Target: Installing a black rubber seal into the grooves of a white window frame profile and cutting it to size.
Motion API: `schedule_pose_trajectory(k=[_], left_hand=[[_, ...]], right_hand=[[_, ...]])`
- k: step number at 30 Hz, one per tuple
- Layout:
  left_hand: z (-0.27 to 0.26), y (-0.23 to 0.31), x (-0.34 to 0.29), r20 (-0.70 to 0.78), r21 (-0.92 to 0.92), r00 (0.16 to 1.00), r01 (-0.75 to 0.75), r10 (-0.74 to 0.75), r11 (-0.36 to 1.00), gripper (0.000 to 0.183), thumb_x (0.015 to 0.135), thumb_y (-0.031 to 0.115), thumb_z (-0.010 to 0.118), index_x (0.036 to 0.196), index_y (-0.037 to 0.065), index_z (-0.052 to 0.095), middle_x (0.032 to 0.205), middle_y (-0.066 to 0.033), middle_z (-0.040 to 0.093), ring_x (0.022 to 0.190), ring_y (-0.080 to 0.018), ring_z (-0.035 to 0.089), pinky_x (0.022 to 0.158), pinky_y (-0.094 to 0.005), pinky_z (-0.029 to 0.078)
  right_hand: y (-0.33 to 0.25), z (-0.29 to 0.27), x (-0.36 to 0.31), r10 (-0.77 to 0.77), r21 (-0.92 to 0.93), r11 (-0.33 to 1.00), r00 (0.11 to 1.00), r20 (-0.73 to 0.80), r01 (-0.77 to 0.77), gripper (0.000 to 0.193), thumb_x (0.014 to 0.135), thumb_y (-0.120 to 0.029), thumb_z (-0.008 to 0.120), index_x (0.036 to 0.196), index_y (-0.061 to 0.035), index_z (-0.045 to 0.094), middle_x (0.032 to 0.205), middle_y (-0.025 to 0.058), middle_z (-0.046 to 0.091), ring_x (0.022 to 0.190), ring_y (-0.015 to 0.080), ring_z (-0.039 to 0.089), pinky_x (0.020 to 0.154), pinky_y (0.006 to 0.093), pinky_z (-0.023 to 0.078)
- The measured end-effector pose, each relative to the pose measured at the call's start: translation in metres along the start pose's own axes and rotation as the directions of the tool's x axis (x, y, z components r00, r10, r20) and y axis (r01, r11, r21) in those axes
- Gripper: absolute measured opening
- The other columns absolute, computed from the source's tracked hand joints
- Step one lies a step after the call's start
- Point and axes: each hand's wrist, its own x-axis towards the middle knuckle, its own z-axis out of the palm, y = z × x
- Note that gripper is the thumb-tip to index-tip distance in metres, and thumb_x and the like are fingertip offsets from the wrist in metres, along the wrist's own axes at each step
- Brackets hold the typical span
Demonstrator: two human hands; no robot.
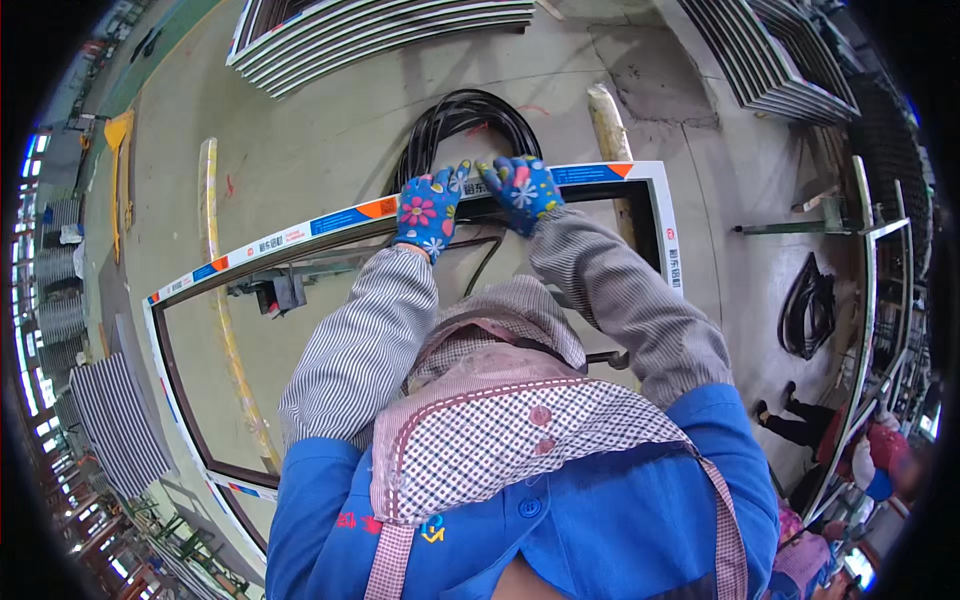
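Note:
A large rectangular window frame (335, 222), white with blue and orange film, lies in front of me. My left hand (424, 213), in a blue flowered glove, is closed over its far rail near the middle. Just to its right, my right hand (524, 192), in a matching glove, is closed on the same rail. The thumbs point towards each other with a small gap between. Beyond the rail lies a coil of black rubber strip (480, 104). A length of black strip (486, 262) hangs inside the frame below my hands. My palms and the undersides of my fingers are hidden.
Yellowish wrapped bars (228, 330) run under the frame on the left and right. Stacked white frames (390, 45) stand beyond, with more frames (770, 60) at far right. Another black coil (808, 308) lies on the right floor. A person (875, 455) is at the right edge.

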Motion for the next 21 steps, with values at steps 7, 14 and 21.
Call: schedule_pose_trajectory(k=[7, 14, 21], left_hand=[[0.018, 0.044, 0.043, 0.089, 0.005, 0.996, -0.007, 0.006, 1.000, 0.031, 0.078, 0.014, 0.051, 0.109, 0.007, 0.054, 0.095, -0.0087, 0.058, 0.087, -0.0234, 0.059, 0.072, -0.0371, 0.047], [0.018, 0.064, 0.047, 0.135, 0.033, 0.991, 0.003, -0.008, 0.999, 0.043, 0.080, 0.013, 0.048, 0.122, 0.006, 0.050, 0.090, -0.0080, 0.057, 0.081, -0.0235, 0.058, 0.066, -0.0370, 0.047], [0.035, 0.094, 0.078, 0.032, -0.068, 0.997, -0.073, 0.075, 0.995, 0.038, 0.080, 0.016, 0.049, 0.117, 0.008, 0.053, 0.092, -0.0076, 0.057, 0.082, -0.0226, 0.059, 0.067, -0.0369, 0.047]], right_hand=[[0.037, -0.027, -0.009, 0.036, 0.054, 0.997, 0.950, 0.309, -0.056, 0.057, 0.072, -0.049, 0.064, 0.112, -0.0099, 0.052, 0.095, 0.0070, 0.055, 0.089, 0.0216, 0.057, 0.069, 0.0373, 0.043], [0.075, -0.010, -0.045, 0.018, -0.085, 0.996, 1.000, 0.018, -0.016, 0.039, 0.078, -0.025, 0.058, 0.114, -0.0094, 0.052, 0.093, 0.0059, 0.056, 0.085, 0.0225, 0.058, 0.069, 0.0377, 0.043], [0.093, -0.036, -0.040, 0.093, 0.032, 0.992, 0.889, 0.449, -0.120, 0.032, 0.083, -0.018, 0.052, 0.114, -0.0105, 0.051, 0.095, 0.0051, 0.057, 0.088, 0.0231, 0.058, 0.074, 0.0377, 0.044]])
